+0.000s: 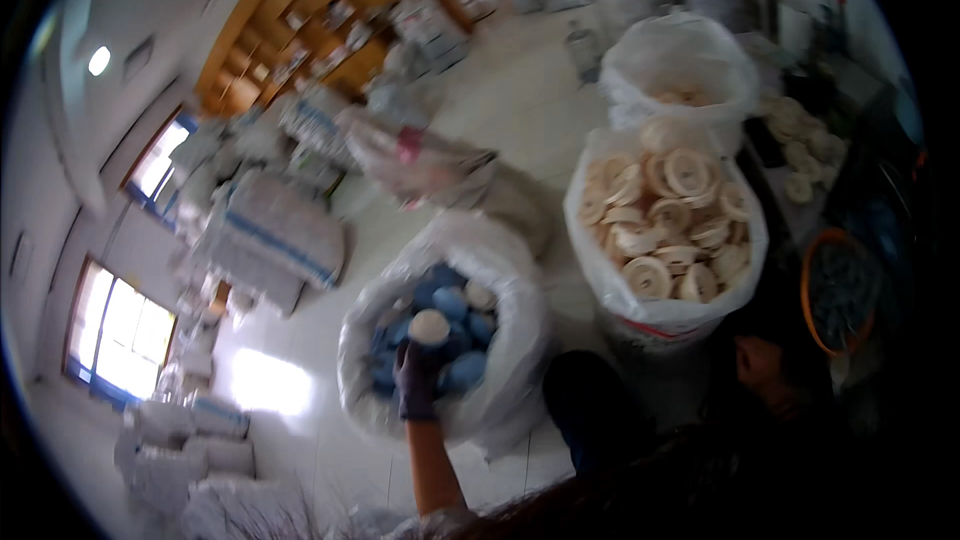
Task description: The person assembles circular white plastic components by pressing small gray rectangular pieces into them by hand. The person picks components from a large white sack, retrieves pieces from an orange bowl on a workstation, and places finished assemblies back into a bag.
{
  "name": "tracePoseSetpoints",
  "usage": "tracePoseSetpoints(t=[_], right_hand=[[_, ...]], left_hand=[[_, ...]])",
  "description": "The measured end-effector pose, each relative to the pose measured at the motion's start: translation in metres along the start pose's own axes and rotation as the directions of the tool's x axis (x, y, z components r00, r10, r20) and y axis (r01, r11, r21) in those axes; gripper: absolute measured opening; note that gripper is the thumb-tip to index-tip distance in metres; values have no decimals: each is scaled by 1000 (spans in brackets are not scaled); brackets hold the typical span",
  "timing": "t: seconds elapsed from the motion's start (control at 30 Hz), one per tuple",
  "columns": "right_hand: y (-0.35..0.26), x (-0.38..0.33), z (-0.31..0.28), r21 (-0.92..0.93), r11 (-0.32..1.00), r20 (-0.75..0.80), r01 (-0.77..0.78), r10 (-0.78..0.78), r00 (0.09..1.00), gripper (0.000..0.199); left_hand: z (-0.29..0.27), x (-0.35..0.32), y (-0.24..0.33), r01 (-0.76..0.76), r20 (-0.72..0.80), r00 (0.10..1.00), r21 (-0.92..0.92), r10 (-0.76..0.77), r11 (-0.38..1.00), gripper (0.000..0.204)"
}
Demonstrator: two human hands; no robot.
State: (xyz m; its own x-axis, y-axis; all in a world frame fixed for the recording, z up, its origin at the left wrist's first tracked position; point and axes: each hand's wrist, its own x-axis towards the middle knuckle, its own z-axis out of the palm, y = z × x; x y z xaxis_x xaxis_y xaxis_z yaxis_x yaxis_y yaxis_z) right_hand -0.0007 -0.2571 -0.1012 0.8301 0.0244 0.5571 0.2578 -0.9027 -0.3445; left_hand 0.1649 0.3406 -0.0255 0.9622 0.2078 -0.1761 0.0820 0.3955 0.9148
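My left hand (413,380), in a dark grey glove, is over a white plastic-lined bag (515,300). Its fingers are closed at the edge of a round cream piece (429,327). Below it the bag holds many blue rounded pieces (466,371) and a few pale ones. On the right, a bare patch of skin that looks like my right hand (760,361) shows among dark shadow; its fingers cannot be made out. It is nearest to an orange-rimmed basket (806,292) with dark grey contents.
A white sack (578,210) of round cream plastic parts (686,172) stands right of centre, another open bag (680,50) behind it. Cream parts (800,140) lie on a dark surface at right. Stuffed sacks (275,225) line the left; wooden shelves (300,10) stand beyond.
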Motion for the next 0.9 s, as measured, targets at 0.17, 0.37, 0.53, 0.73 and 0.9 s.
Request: tracePoseSetpoints(t=[0.17,0.37,0.53,0.73,0.9], right_hand=[[-11,6,-6,109,994,-32,-31,35,999,13],[-4,-6,-24,136,990,67,-39,30,997,11],[-12,13,-35,305,952,12,20,-25,1000,7],[60,43,-143,64,983,-308,-171,182,934,3],[252,39,-181,-23,807,-663,-590,429,613,9]], left_hand=[[60,-47,15,-429,-65,762,696,645,576,47],[162,-104,-6,-621,339,717,707,609,338,39],[198,-114,-77,-766,755,642,626,137,145,38],[237,-124,-144,-755,765,508,617,-396,224,40],[276,-140,-162,-715,738,503,648,-449,264,41]])
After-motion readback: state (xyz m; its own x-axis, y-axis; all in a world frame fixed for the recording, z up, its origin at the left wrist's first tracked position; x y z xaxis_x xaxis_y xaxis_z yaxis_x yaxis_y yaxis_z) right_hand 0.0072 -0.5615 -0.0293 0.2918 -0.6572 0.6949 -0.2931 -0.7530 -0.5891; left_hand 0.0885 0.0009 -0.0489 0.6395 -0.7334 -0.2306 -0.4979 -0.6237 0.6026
